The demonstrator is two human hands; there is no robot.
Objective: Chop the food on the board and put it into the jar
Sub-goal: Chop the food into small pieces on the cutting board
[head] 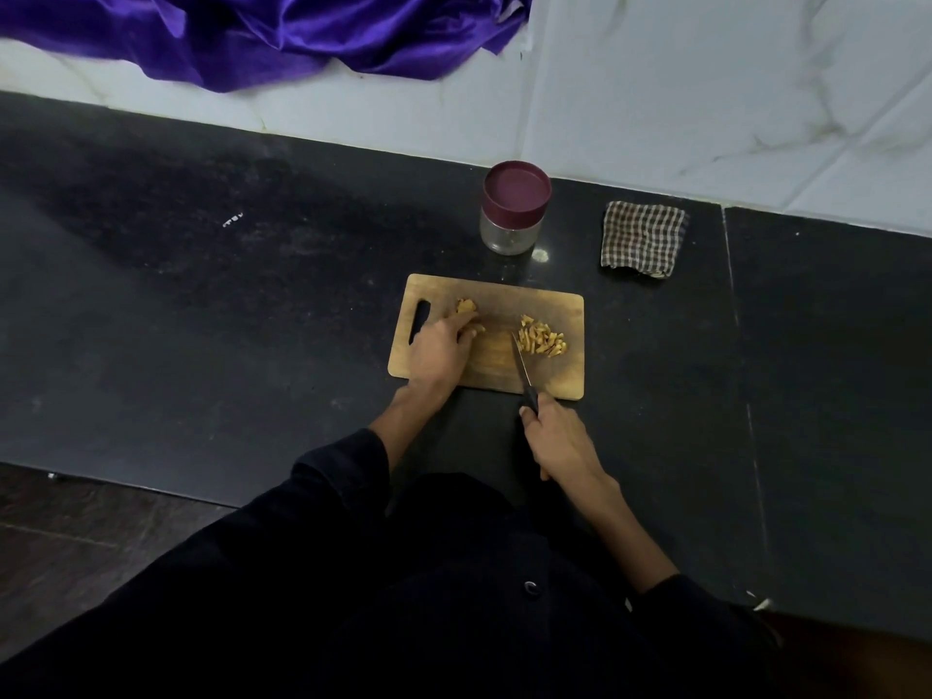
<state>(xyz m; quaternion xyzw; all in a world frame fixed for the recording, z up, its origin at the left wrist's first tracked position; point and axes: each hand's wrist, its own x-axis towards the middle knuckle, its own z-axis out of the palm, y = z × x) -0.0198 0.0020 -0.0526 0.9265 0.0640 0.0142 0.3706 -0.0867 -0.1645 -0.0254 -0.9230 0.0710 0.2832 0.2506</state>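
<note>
One wooden cutting board (pixel 549 375) is seen on the dark surface (pixel 252 320), with two hands over it. The left hand (pixel 439 353) is laid on the board's left part, its fingers curled onto an uncut piece of food (pixel 466 306), which is partly hidden beneath them. One knife (pixel 522 368) is gripped by its black handle in the right hand (pixel 557 438), the blade pointing away from that hand and its tip touching one heap of chopped yellow strips (pixel 542 336); the strips are too small to be counted. One glass jar (pixel 514 209), its maroon lid on, is stood beyond the board, well apart from both hands. One folded checked cloth (pixel 643 239) is seen beyond and to the right of the right hand. One purple fabric (pixel 282 32) is cut off by the top edge.
</note>
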